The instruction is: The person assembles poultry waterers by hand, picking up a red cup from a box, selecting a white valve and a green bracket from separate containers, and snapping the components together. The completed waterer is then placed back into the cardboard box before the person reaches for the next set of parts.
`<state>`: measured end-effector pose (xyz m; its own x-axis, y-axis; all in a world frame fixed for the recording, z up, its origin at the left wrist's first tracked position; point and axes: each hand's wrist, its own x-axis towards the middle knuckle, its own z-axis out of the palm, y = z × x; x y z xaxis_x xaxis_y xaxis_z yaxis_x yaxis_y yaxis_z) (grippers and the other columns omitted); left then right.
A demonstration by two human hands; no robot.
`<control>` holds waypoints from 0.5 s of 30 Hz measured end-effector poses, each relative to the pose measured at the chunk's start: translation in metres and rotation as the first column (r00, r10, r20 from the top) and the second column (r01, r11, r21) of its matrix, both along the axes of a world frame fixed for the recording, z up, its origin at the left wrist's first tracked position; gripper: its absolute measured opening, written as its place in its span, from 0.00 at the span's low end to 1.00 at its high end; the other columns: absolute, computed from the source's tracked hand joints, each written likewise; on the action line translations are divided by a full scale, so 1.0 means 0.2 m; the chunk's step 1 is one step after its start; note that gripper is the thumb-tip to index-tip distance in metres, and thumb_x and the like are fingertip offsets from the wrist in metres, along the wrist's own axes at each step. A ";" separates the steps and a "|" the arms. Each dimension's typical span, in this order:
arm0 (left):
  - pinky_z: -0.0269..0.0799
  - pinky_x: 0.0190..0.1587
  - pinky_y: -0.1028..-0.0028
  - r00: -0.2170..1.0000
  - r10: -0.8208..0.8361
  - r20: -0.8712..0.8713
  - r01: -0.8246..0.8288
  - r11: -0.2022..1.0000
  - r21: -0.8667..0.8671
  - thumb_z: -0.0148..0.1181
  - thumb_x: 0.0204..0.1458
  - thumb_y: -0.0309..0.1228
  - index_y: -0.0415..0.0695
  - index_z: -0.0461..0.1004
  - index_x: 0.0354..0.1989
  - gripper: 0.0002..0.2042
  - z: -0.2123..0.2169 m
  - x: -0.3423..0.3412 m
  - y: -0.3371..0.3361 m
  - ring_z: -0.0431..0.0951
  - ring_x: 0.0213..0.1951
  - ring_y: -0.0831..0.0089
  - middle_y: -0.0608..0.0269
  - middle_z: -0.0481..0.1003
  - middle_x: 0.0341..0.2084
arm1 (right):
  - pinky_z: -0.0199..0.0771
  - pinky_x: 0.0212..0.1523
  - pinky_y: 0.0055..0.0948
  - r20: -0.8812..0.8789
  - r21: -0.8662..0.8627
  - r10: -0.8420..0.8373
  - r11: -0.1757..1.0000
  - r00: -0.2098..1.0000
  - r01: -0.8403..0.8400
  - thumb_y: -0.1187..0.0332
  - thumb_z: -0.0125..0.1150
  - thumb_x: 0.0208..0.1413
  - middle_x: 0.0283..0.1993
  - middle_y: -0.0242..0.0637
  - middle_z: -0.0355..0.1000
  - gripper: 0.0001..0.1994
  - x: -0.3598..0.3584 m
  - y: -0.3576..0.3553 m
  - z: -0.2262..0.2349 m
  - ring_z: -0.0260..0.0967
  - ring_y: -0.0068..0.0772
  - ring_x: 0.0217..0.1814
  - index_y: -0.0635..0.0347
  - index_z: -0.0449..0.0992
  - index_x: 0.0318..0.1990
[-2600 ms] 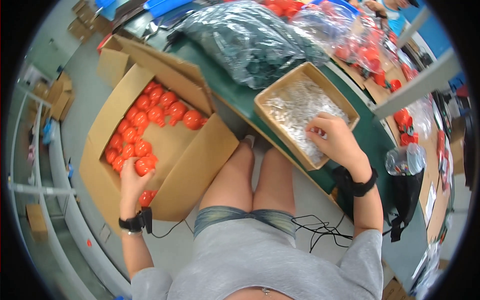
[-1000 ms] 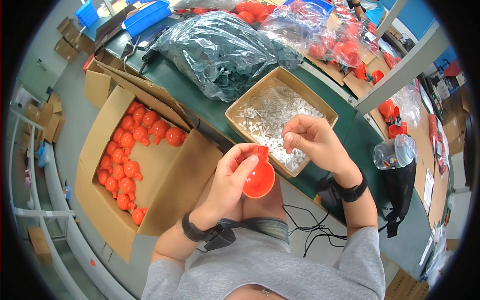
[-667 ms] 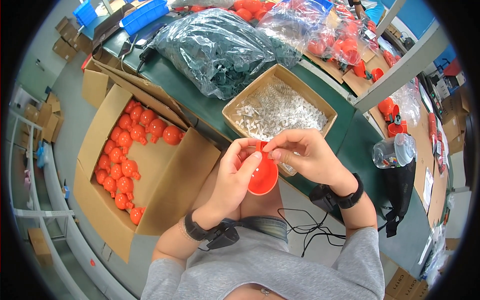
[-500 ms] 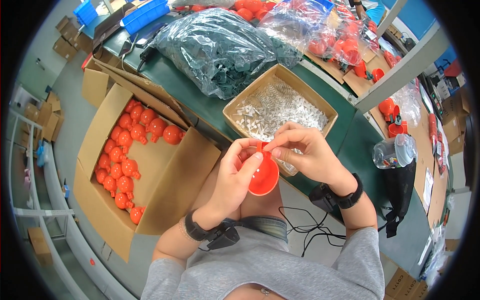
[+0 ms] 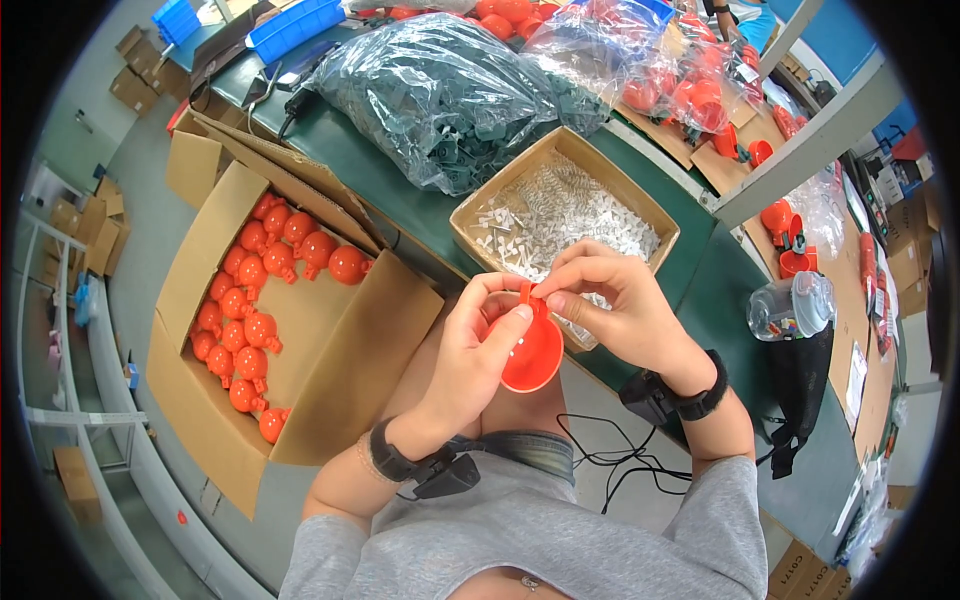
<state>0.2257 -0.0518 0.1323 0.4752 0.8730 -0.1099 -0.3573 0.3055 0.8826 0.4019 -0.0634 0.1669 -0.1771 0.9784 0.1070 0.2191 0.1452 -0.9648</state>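
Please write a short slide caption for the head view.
Both hands, left hand and right hand, hold an orange cup above a box of white parts.

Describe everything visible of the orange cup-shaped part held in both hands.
The orange cup-shaped plastic part is a glossy round bowl, its open side facing up toward the camera, with a short narrow neck at its top edge. The left hand cradles it from the left, thumb across the rim; the right hand pinches at the neck. It is held above the lap, just below the cardboard tray of small white pieces.

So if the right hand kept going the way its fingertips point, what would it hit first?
The right hand points leftward at the neck of the orange cup, so it would likely meet that neck first, then the left hand behind it.
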 end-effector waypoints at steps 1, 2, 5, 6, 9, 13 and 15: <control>0.68 0.41 0.82 1.000 0.000 0.004 0.000 1.000 -0.003 0.51 0.56 0.25 0.40 0.64 0.47 0.11 0.00 0.00 0.00 0.71 0.39 0.81 0.62 0.72 0.37 | 0.72 0.40 0.22 -0.013 0.027 -0.002 1.000 1.000 0.002 0.78 0.58 0.52 0.38 0.34 0.70 0.05 0.00 0.00 0.00 0.70 0.22 0.39 0.63 0.78 0.36; 0.68 0.41 0.82 1.000 -0.001 0.004 0.001 1.000 -0.002 0.51 0.56 0.25 0.40 0.64 0.47 0.11 0.01 0.00 0.00 0.71 0.39 0.81 0.62 0.72 0.37 | 0.72 0.40 0.22 -0.026 0.054 -0.004 0.999 1.000 0.005 0.78 0.59 0.52 0.38 0.34 0.71 0.05 -0.01 0.00 -0.01 0.71 0.23 0.40 0.64 0.77 0.37; 0.70 0.44 0.79 1.000 -0.003 -0.013 0.004 1.000 0.017 0.50 0.56 0.25 0.40 0.64 0.48 0.12 0.01 0.00 -0.02 0.73 0.41 0.79 0.60 0.73 0.39 | 0.73 0.41 0.23 -0.083 -0.079 -0.031 0.997 0.996 0.025 0.79 0.59 0.51 0.38 0.34 0.71 0.05 -0.02 -0.01 0.02 0.72 0.23 0.39 0.66 0.73 0.36; 0.69 0.43 0.80 1.000 -0.004 -0.016 0.004 1.000 0.010 0.51 0.55 0.24 0.40 0.64 0.47 0.11 0.00 0.00 -0.03 0.72 0.40 0.80 0.61 0.73 0.38 | 0.73 0.41 0.23 -0.083 -0.077 -0.031 0.997 0.996 0.024 0.79 0.59 0.51 0.38 0.34 0.71 0.05 -0.02 -0.01 0.02 0.72 0.23 0.39 0.66 0.73 0.36; 0.70 0.40 0.81 0.999 -0.015 -0.038 0.015 1.000 0.002 0.52 0.55 0.23 0.39 0.65 0.45 0.11 0.01 0.00 -0.03 0.72 0.38 0.81 0.61 0.73 0.36 | 0.73 0.41 0.23 -0.097 -0.129 -0.016 0.992 0.995 0.003 0.79 0.59 0.50 0.35 0.33 0.71 0.06 -0.01 0.00 0.02 0.72 0.21 0.37 0.65 0.69 0.36; 0.70 0.39 0.81 0.993 -0.020 -0.120 0.022 1.000 0.020 0.52 0.54 0.23 0.39 0.66 0.44 0.09 0.01 0.00 -0.04 0.73 0.37 0.81 0.61 0.74 0.34 | 0.73 0.40 0.24 -0.048 -0.050 -0.006 0.999 0.999 0.004 0.78 0.59 0.49 0.30 0.33 0.71 0.07 -0.02 -0.01 -0.02 0.71 0.23 0.35 0.65 0.68 0.35; 0.70 0.39 0.82 0.993 0.001 -0.122 0.004 0.999 0.036 0.52 0.54 0.23 0.39 0.66 0.44 0.09 0.01 0.00 -0.05 0.73 0.37 0.81 0.61 0.74 0.35 | 0.73 0.40 0.24 -0.012 -0.017 -0.003 1.000 1.000 0.003 0.77 0.59 0.48 0.29 0.33 0.71 0.07 -0.02 -0.01 -0.02 0.71 0.23 0.34 0.65 0.68 0.34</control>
<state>0.2265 -0.0613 0.1348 0.4614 0.8768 -0.1353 -0.2458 0.2729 0.9301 0.3974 -0.0655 0.1626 -0.1730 0.9806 0.0921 0.2077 0.1277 -0.9698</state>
